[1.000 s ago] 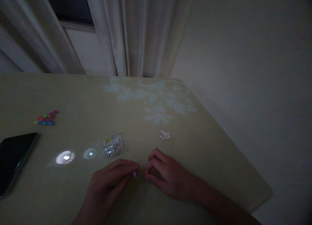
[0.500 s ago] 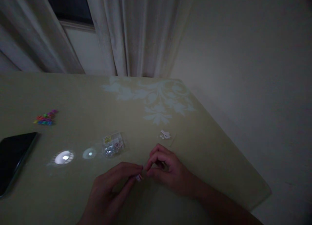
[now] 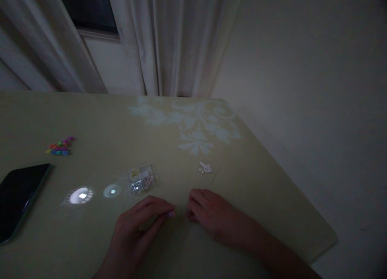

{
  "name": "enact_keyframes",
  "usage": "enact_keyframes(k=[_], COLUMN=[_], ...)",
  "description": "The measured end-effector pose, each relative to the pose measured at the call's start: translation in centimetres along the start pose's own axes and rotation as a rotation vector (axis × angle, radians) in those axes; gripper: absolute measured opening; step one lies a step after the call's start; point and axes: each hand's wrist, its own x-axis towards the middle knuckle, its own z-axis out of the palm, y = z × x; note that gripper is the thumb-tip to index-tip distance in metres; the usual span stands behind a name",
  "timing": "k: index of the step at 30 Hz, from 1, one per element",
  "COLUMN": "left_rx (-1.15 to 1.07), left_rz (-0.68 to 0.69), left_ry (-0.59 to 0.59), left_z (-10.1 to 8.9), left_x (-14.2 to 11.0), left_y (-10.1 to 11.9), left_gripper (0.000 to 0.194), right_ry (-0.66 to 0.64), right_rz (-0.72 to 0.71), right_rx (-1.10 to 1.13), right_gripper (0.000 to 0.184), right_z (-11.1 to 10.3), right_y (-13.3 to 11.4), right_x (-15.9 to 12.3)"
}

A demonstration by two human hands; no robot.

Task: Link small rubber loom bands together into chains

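My left hand (image 3: 137, 226) pinches a small striped piece (image 3: 171, 214), light and reddish, between thumb and fingertips. The piece is too small and dim to name. A short way to its right, my right hand (image 3: 211, 214) is closed, knuckles up and fingers curled under near the table; whatever they may hold is hidden. Just beyond the right hand lie a few small white pieces (image 3: 205, 167). Beyond the left hand is a clear plastic packet (image 3: 141, 179) with silvery rings and a yellow label inside.
A dark phone (image 3: 21, 198) lies at the left edge of the table (image 3: 99, 130). Behind it sits a small heap of colourful pieces (image 3: 61, 146). Bright reflections show on the tabletop. Curtains (image 3: 172, 45) hang along the back, and a wall (image 3: 311, 89) borders the right side.
My right hand has drawn slightly right, away from the left fingertips, and turned knuckles up with its fingers curled under. My left hand still pinches the striped piece.
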Motion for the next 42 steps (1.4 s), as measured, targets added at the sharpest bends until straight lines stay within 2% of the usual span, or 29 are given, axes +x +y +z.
enact_keyframes(k=[2,4,8,12,18,22,24,27,30,35,37,39,40,42], left_rx=[0.0,-0.01,-0.05,-0.008,0.134,0.318,0.545,0.686,0.8,0.91,0.938,0.959,0.963,0.945], left_rz=[-0.022,-0.008,0.12,0.189,0.237,0.151,0.043,-0.014,-0.035,-0.054,-0.044,-0.013,0.014,0.093], left_ry=[0.0,-0.021,-0.056,-0.034,-0.001,0.034,0.042,0.016,-0.089,-0.217,-0.223,-0.206,-0.201,-0.209], left_z=[0.0,0.0,0.1,0.1,0.5,-1.4,-3.0,-5.1,-5.8,-5.4,-5.1,-4.6,-4.1,-3.0], left_x=[0.0,0.0,0.0,-0.2,0.1,2.3,4.0,6.4,7.9,8.4,8.3,8.0,7.7,6.6], left_y=[0.0,0.2,0.5,0.4,1.1,0.8,-0.1,-1.7,-2.8,-3.2,-2.4,-0.1,1.8,7.1], left_gripper=[0.019,0.021,0.028,0.031,0.027,0.014,0.023,0.031,0.031,0.023,0.032,0.046,0.048,0.046], right_ry=[0.055,0.134,0.244,0.276,0.32,0.528,0.681,0.846,0.91,0.974,0.998,1.017,1.023,1.025], right_rz=[0.016,0.035,-0.044,-0.106,-0.039,0.034,0.08,0.153,0.163,0.145,0.134,0.118,0.109,0.095], right_rx=[0.08,0.306,0.721,0.868,1.042,0.982,0.908,0.835,0.803,0.707,0.645,0.571,0.531,0.454], right_gripper=[0.008,0.007,0.007,0.014,0.028,0.029,0.027,0.027,0.028,0.026,0.024,0.019,0.015,0.008], right_z=[0.1,0.0,-0.1,0.6,1.7,1.5,1.0,0.4,0.3,0.4,0.3,0.3,0.3,0.4], right_y=[-0.3,-0.5,-1.1,-1.6,-1.5,-0.2,1.0,3.0,4.4,5.2,5.4,5.7,5.9,6.3], right_x=[0.1,0.2,0.7,0.9,1.6,2.3,2.5,2.8,3.1,3.6,3.7,3.8,3.8,4.1])
